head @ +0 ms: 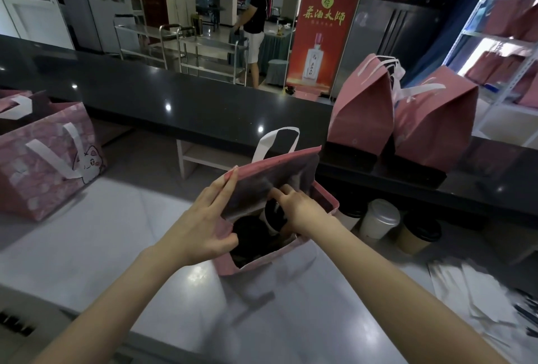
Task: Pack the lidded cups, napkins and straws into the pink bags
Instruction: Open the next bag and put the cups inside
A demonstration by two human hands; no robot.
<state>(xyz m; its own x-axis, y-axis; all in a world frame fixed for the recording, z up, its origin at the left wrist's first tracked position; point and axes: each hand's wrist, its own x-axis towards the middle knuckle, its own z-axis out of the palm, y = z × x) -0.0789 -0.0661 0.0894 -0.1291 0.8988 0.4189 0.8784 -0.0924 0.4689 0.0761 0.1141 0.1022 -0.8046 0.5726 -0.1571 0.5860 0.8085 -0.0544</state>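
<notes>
Left hand (209, 218) pinches the pink paper bag (273, 180) by its wall, grip spreading the mouth wide on the grey table (139, 235); right hand (301, 206), grip clasped round a black-lidded paper cup (273, 215), holds it inside; spare lidded cups (378, 218) wait just beside.

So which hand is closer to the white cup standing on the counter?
Right. The right hand reaches into the open pink bag on the side facing the white cup; the left hand holds the bag's opposite edge, farther away.

Open bag (256, 264) pink, white handle; left bag (46, 160) pink, cat print; counter (174, 101) black; banner (323, 29) red.
</notes>
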